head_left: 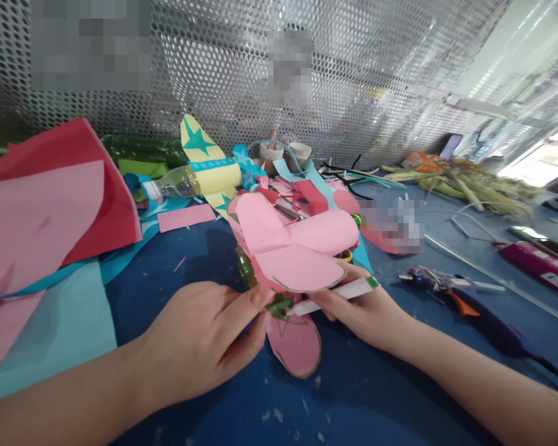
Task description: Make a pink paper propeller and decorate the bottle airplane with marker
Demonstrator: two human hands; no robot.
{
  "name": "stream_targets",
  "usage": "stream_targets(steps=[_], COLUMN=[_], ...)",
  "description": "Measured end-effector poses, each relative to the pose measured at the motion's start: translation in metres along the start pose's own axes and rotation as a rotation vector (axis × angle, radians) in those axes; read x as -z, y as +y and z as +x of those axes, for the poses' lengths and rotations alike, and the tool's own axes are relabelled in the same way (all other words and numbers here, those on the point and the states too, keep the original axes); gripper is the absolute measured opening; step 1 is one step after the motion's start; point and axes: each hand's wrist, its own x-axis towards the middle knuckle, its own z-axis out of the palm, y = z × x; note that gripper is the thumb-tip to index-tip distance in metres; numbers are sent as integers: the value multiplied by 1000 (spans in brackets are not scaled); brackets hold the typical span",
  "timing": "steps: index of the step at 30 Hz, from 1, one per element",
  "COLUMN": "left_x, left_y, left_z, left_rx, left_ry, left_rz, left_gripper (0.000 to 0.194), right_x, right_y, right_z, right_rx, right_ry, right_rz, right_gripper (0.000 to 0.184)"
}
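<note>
A pink paper craft (302, 266) with several rounded lobes, some edged in green marker, is between my hands above the blue table. Green bottle glass or plastic (244, 266) shows at its left side. My left hand (218, 328) pinches the craft's near part, thumb and fingers closed at the base of the lowest lobe. A star outline and a dark green filled patch (279, 306) mark that lobe. My right hand (358, 303) grips a white marker (341, 293) with a green end, its tip at the patch. Some right fingers are hidden behind the pink paper.
Red paper (116, 186) and light blue paper (74, 334) lie left. A yellow paper plane on a clear bottle (218, 176) and paper scraps lie behind. At right are a glue gun (474, 316), glue stick (497, 279), purple box cutter (539, 263) and dried husks (474, 183). A perforated metal screen (223, 68) stands behind.
</note>
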Motion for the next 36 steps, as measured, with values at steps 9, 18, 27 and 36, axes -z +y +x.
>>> stream_targets(steps=[9,18,27,36], left_x=[2,0,1,1], left_y=[1,-1,0,0], left_z=[0,-2,-1,0], left_rx=[-7,-6,5,1], left_ry=[6,11,2,-7], left_rz=[4,-6,5,10], left_gripper=[15,15,13,15], right_x=[1,1,1,1], right_y=[-1,-2,0,0], right_z=[1,-1,0,0], right_rx=[-8,20,10,-8], right_ry=[-9,-7,11,8], right_rz=[16,-3,-9,4], right_gripper=[23,21,23,21])
